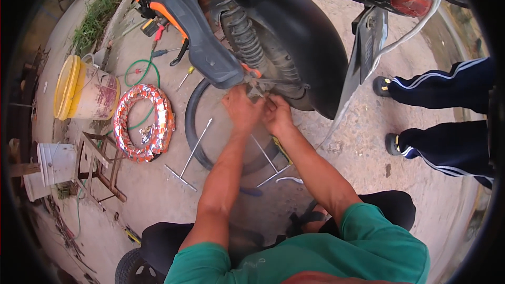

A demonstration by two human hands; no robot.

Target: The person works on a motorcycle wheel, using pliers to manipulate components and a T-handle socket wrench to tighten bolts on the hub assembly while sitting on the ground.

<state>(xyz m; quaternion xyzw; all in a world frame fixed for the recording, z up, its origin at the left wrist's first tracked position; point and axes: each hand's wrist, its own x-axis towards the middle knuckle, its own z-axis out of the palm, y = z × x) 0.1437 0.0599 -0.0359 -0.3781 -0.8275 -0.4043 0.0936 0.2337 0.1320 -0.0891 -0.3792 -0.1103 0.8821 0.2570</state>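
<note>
Both hands (pixel 260 113) tight under the motorbike (pixel 202 47)

The left and right hands sit just beside each other at a metal fitting (pixel 256 90), fingers curled in narrow; I cannot tell what either grip holds. The fitting lies between the grey side cover's (pixel 215 63) lower end and the rounded black rear part (pixel 315 42), so finger room is tight. Below, a black ring (pixel 193 126) lies on the floor (pixel 352 163), T-wrenches (pixel 191 159) across its left and lower-right edges. Farther left: foil-wrapped ring (pixel 123 121), stool (pixel 109 183), bucket (pixel 94 94). Rightward, floor separates the right forearm (pixel 310 163) from a bystander's shoes (pixel 392 144).
</note>
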